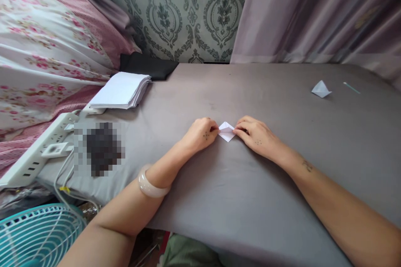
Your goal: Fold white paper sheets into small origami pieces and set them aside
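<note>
A small piece of folded white paper (pixel 227 133), diamond-shaped with crease lines, is held between my two hands just above or on the grey cloth. My left hand (pixel 203 133) pinches its left corner with thumb and fingers. On the opposite corner, my right hand (pixel 255 135) has a similar pinch, its other fingers curled. Far to the right sits another folded white paper piece (pixel 321 89), standing up in a peaked shape, out of reach of both hands at this moment.
A stack of white paper (pixel 120 89) lies at the left, by a black flat item (pixel 150 66). A power strip (pixel 40 150) with cables runs along the left edge, above a turquoise fan (pixel 37 233). A thin stick (pixel 352 88) lies far right. One blurred patch hides something dark.
</note>
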{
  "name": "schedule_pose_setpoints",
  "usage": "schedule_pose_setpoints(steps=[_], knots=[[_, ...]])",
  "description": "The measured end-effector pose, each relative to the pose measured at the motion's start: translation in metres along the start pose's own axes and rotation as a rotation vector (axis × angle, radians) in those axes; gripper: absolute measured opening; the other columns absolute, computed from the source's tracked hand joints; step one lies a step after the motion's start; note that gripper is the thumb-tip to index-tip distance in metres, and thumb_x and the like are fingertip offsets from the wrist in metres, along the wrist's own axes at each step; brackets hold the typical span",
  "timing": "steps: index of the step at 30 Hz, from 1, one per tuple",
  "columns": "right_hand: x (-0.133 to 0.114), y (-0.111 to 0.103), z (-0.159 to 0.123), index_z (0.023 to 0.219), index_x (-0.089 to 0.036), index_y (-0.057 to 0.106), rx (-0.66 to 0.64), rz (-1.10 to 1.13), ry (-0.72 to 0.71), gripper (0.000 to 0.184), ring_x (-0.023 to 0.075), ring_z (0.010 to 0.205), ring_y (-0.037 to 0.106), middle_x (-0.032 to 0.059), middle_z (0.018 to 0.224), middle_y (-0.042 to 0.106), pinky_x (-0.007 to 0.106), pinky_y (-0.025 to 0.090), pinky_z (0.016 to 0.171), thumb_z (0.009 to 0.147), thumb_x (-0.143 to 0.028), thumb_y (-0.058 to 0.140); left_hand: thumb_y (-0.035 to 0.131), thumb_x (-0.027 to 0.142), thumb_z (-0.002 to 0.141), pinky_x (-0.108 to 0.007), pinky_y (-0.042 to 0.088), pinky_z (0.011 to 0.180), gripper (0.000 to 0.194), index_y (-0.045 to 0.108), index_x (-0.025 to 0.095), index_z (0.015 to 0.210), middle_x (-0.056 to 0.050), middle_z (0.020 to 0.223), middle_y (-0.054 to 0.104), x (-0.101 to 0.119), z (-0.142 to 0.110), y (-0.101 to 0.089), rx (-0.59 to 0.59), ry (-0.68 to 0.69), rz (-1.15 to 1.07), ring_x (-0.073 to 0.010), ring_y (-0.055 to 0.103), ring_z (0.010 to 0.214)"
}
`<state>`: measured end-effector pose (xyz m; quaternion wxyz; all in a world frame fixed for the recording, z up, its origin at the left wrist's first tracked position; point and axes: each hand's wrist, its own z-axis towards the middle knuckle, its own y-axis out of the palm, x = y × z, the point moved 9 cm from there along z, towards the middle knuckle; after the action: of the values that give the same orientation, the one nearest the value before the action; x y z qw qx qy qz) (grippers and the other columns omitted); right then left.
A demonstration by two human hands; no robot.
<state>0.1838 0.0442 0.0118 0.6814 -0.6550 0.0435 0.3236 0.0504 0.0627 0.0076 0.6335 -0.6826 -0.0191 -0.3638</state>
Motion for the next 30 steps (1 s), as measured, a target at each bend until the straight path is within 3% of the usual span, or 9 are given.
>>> schedule_pose_setpoints(steps=[6, 12, 20, 30], knots=[[0.012, 0.001, 0.002, 0.078, -0.019, 0.067, 0.061, 0.088, 0.078, 0.023, 0.0166, 0.087, 0.06, 0.0053, 0.097, 0.063, 0.029, 0.043, 0.083, 0.091, -0.029, 0.05, 0.056, 0.025, 0.086, -0.029, 0.046, 0.073, 0.02, 0.074, 0.016, 0.086, -0.007, 0.078, 0.071, -0.009, -0.001, 0.0, -0.022, -0.178, -0.066, -0.0178, 0.062, 0.072], [0.023, 0.005, 0.001, 0.072, -0.02, 0.065, 0.109, 0.119, 0.201, 0.025, 0.0152, 0.08, 0.059, 0.0046, 0.099, 0.061, 0.03, 0.045, 0.079, 0.088, -0.035, 0.053, 0.051, 0.023, 0.087, -0.03, 0.044, 0.069, 0.022, 0.073, 0.016, 0.086, -0.007, 0.078, 0.069, -0.009, -0.001, 0.003, 0.004, -0.16, -0.041, -0.0181, 0.06, 0.071], [0.03, 0.005, 0.003, 0.064, -0.02, 0.063, 0.154, 0.129, 0.305, 0.023, 0.0136, 0.069, 0.058, 0.005, 0.097, 0.062, 0.031, 0.046, 0.071, 0.081, -0.035, 0.059, 0.052, 0.021, 0.084, -0.032, 0.047, 0.079, 0.015, 0.066, 0.016, 0.079, -0.007, 0.082, 0.063, -0.011, -0.003, 0.006, 0.059, -0.248, -0.059, -0.0179, 0.058, 0.078], [0.032, 0.004, 0.006, 0.061, -0.021, 0.063, 0.167, 0.13, 0.305, 0.025, 0.0134, 0.063, 0.056, 0.005, 0.093, 0.062, 0.034, 0.046, 0.067, 0.078, -0.038, 0.061, 0.054, 0.022, 0.083, -0.038, 0.045, 0.092, 0.012, 0.063, 0.014, 0.079, -0.01, 0.095, 0.052, -0.015, -0.004, 0.008, 0.127, -0.294, -0.059, -0.0223, 0.051, 0.098]])
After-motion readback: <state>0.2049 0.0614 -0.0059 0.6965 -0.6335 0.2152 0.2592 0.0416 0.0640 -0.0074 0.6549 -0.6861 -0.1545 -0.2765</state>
